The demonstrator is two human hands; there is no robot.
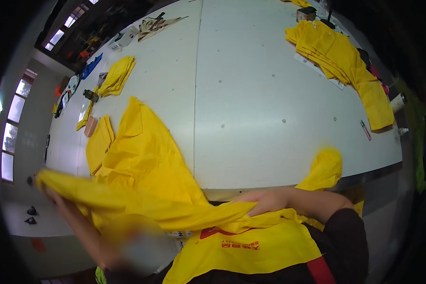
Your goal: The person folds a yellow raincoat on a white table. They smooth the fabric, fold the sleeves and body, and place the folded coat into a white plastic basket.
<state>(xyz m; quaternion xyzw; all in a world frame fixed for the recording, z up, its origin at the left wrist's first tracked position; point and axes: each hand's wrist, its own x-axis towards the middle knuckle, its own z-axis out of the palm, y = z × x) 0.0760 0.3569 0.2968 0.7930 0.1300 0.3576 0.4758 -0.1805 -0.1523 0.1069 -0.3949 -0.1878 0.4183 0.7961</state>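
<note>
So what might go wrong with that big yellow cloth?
The yellow cloth, held by the left hand and right hand, might knock the folded yellow pieces close beside it. It also drapes over the near edge of the table, so it could slide off.

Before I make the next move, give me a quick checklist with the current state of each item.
1. Right hand has a hold on the yellow cloth: ok.
2. Left hand has a firm grip: cannot tell, blurred and partly hidden by cloth.
3. Yellow cloth lies flat: not ok, it is bunched and creased between the hands.
4. Large yellow pile at far right stands apart from the held cloth: ok.
5. Pen-shaped item lies away from both hands: ok, on the table at right.
</note>
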